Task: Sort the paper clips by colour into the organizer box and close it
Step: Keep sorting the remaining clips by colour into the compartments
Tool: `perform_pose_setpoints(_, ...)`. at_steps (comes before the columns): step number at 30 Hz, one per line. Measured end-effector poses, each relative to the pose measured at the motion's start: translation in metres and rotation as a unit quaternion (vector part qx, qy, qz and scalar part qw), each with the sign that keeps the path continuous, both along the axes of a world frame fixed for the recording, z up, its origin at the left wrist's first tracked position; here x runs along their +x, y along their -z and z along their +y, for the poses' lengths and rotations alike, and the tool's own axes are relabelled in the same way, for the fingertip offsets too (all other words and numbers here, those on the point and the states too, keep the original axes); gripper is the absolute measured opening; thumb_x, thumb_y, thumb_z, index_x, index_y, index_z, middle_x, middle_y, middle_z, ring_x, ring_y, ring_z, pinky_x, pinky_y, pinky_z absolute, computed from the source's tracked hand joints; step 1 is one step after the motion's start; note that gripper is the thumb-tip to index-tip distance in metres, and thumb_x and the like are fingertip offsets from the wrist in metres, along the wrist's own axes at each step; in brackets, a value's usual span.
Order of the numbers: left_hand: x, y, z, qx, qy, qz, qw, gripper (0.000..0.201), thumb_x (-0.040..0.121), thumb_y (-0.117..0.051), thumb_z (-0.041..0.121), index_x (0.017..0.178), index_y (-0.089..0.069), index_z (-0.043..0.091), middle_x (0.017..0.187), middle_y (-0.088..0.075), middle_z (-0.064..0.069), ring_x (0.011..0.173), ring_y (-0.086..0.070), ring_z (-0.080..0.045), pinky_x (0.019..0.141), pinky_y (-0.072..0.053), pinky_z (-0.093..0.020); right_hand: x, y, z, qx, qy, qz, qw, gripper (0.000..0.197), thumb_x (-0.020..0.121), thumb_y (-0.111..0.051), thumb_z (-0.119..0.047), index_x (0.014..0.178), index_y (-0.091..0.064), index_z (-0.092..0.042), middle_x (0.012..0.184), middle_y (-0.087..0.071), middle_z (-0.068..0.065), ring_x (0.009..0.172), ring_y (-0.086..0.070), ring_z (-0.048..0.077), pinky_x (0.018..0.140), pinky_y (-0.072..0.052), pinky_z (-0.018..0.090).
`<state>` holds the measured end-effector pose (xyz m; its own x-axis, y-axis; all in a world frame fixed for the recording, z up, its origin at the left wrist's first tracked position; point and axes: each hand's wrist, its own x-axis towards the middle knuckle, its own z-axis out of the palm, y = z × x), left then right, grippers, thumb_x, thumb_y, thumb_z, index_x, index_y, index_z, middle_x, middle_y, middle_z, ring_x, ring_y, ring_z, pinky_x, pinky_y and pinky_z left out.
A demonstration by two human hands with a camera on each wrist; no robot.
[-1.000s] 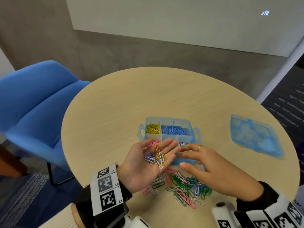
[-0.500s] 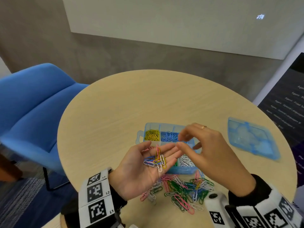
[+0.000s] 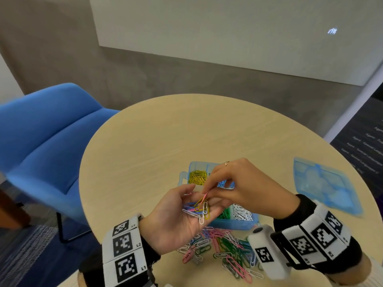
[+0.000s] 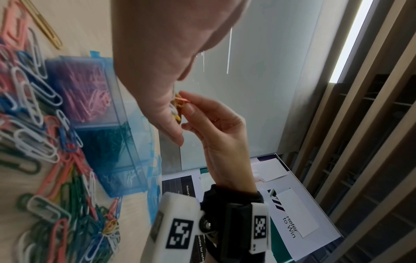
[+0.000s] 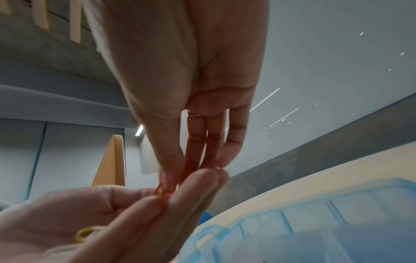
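Note:
My left hand [image 3: 176, 218] lies palm up above the table and carries a small bunch of mixed paper clips [image 3: 196, 209]. My right hand [image 3: 238, 187] reaches over it, and its thumb and fingertips pinch a pink clip [image 3: 204, 197] at the top of that bunch. Behind the hands stands the open blue organizer box [image 3: 234, 224], with yellow clips [image 3: 198, 177], blue clips [image 3: 224, 183], green clips [image 3: 224, 213] and white clips [image 3: 241, 212] in separate compartments. The left wrist view shows a pink-filled compartment [image 4: 87, 92]. A loose pile of mixed clips [image 3: 223, 249] lies in front of the box.
The box's blue lid [image 3: 323, 185] lies apart on the right side of the round wooden table [image 3: 145, 152]. A blue chair [image 3: 41, 141] stands beyond the table's left edge. One gold clip [image 4: 45, 26] lies alone on the tabletop.
My right hand came back from over the box's blue compartment to my left palm and now pinches a pink clip. The left hand stayed palm up with its bunch.

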<state>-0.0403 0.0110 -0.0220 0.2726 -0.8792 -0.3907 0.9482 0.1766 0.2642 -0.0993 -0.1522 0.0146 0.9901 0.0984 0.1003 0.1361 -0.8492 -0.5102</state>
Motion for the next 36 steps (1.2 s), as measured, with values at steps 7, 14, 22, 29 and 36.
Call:
perform_pose_setpoints(7, 0.005, 0.006, -0.001, -0.021, -0.001, 0.018, 1.000, 0.050, 0.099, -0.037, 0.019, 0.111, -0.057, -0.025, 0.119, -0.059, -0.038, 0.109, -0.059, -0.050, 0.087, -0.050, -0.056, 0.000, -0.011, -0.005, 0.015, 0.029, -0.033, 0.999, 0.012, 0.085, -0.073, -0.013, 0.089, -0.080, -0.023, 0.081, -0.073, -0.013, 0.078, -0.063, -0.002, 0.067, -0.040, 0.007)
perform_pose_setpoints(14, 0.003, 0.006, -0.002, 0.004, 0.006, -0.002, 1.000, 0.053, 0.100, -0.035, 0.021, 0.107, -0.058, -0.025, 0.116, -0.059, -0.039, 0.104, -0.060, -0.052, 0.080, -0.050, -0.057, 0.004, -0.017, 0.000, 0.051, 0.059, -0.094, 0.993, 0.008, 0.086, -0.073, -0.016, 0.085, -0.078, -0.022, 0.077, -0.073, -0.014, 0.075, -0.065, 0.001, 0.064, -0.043, 0.009)
perform_pose_setpoints(22, -0.003, 0.006, -0.001, 0.004, 0.027, 0.005, 1.000, 0.071, 0.102, -0.030, 0.039, 0.119, -0.050, -0.026, 0.120, -0.055, -0.042, 0.108, -0.056, -0.054, 0.080, -0.051, -0.058, 0.003, -0.011, 0.005, 0.002, 0.040, -0.049, 0.998, 0.010, 0.087, -0.072, -0.018, 0.094, -0.079, -0.021, 0.078, -0.067, -0.018, 0.074, -0.061, -0.001, 0.064, -0.040, 0.007)
perform_pose_setpoints(29, -0.004, 0.004, 0.003, -0.042, 0.020, 0.055, 0.997, 0.067, 0.100, -0.035, 0.041, 0.105, -0.061, -0.020, 0.098, -0.061, -0.030, 0.081, -0.066, -0.041, 0.073, -0.059, -0.052, -0.003, 0.000, 0.006, -0.058, -0.032, 0.013, 0.998, 0.008, 0.081, -0.076, -0.019, 0.087, -0.076, -0.023, 0.083, -0.060, -0.013, 0.082, -0.056, 0.007, 0.067, -0.035, 0.009)
perform_pose_setpoints(36, -0.004, 0.003, 0.002, -0.024, 0.002, 0.053, 0.998, 0.058, 0.099, -0.036, 0.037, 0.104, -0.061, -0.016, 0.096, -0.060, -0.020, 0.090, -0.060, -0.028, 0.083, -0.056, -0.046, -0.007, 0.001, 0.007, -0.041, -0.044, -0.007, 0.998, 0.007, 0.086, -0.070, -0.016, 0.084, -0.064, -0.019, 0.079, -0.055, -0.012, 0.076, -0.052, 0.007, 0.065, -0.035, 0.010)
